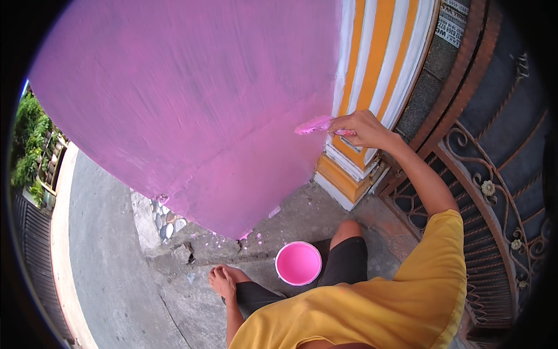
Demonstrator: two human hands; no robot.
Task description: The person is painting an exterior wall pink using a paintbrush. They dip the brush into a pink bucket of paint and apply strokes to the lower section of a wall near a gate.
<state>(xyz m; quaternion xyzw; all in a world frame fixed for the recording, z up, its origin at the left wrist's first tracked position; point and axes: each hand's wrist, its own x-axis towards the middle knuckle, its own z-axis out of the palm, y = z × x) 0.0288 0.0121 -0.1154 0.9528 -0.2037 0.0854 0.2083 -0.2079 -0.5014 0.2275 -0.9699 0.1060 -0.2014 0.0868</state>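
My right hand (361, 128) is closed around the handle of a paintbrush (314, 125) whose bristles are coated in pink paint. The bristles are at the right side of a broad pink wall (197, 99), close beside a white-and-orange striped pillar (367, 64); I cannot tell whether they touch the wall. On my bent left knee rests my left hand (221, 282), its fingers loosely laid over it and nothing held. Between my legs stands a round bucket (276, 266) with a white rim, holding bright pink paint (299, 263). Greyish streaks show through the wall's pink coat.
To the right is a brown metal gate (474, 215) with scrollwork and flower ornaments. Pebbles (167, 224) and pink paint spots lie by the wall's foot on grey concrete (122, 232). Plants (32, 139) and a dark fence (35, 238) line the far left.
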